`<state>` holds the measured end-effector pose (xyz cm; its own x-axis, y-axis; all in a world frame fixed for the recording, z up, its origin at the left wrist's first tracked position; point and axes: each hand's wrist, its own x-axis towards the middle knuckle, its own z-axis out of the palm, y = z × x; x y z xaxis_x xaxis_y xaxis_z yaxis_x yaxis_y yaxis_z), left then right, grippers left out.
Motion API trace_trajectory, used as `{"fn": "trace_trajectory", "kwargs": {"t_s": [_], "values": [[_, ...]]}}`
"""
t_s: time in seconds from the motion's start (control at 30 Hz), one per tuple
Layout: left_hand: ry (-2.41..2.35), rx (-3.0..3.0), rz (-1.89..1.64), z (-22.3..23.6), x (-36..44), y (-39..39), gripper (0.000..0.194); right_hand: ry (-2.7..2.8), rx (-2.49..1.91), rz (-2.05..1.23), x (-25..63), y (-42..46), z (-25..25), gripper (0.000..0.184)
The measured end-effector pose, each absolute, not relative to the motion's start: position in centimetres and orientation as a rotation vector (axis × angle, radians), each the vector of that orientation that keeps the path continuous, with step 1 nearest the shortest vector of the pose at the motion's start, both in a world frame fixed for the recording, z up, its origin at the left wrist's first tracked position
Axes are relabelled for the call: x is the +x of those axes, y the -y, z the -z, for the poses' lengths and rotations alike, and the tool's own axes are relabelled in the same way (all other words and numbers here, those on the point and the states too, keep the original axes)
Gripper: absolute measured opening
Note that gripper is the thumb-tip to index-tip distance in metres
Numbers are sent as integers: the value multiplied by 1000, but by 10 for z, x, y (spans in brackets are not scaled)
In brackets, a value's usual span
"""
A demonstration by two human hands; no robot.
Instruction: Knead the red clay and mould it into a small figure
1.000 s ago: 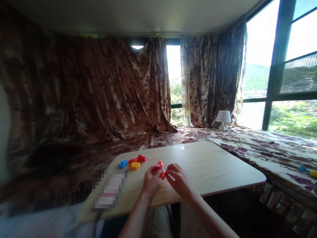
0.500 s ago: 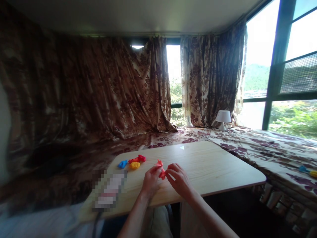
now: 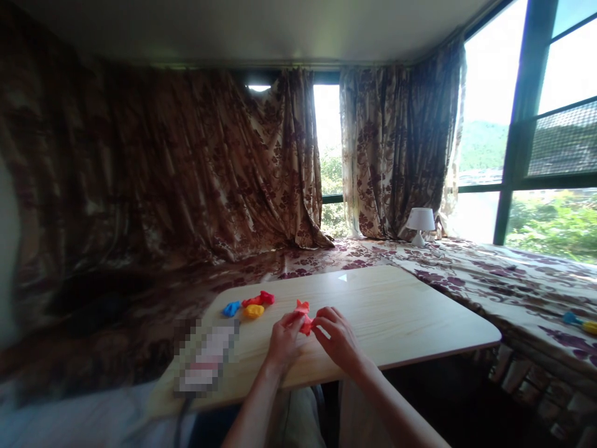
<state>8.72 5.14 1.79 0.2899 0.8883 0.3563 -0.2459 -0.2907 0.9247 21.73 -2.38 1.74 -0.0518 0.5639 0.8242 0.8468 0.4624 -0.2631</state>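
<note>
My left hand and my right hand meet over the near part of a light wooden table. Both pinch one small, limp red balloon between their fingertips. To the left on the table lie three more deflated balloons: a blue balloon, a second red balloon and a yellow-orange balloon.
A blurred-out flat object lies on the table's near left. A patterned cloth covers the ledge behind, with a small white lamp on it and blue and yellow items at far right. Patterned curtains and large windows surround the space.
My fingers have shifted slightly on the red balloon, which sits a little lower between them. Nothing else on the table has moved.
</note>
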Motion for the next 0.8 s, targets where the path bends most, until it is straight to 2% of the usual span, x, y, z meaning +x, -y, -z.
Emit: {"fn": "trace_trajectory", "kwargs": {"t_s": [0.17, 0.27, 0.37, 0.67, 0.8], "values": [[-649, 1395, -1299, -16, 87, -53, 26, 1747, -1192, 341, 216, 25, -19, 12], [-645, 1422, -1263, -15, 87, -54, 27, 1764, -1196, 346, 216, 24, -18, 6], [-649, 1435, -1237, -14, 87, -55, 28, 1762, -1206, 351, 217, 23, -18, 14], [-653, 1392, -1215, -18, 87, -51, 29, 1772, -1189, 327, 215, 24, -18, 6], [-677, 1386, -1215, -20, 87, -49, 27, 1774, -1184, 337, 217, 24, -18, 11]]}}
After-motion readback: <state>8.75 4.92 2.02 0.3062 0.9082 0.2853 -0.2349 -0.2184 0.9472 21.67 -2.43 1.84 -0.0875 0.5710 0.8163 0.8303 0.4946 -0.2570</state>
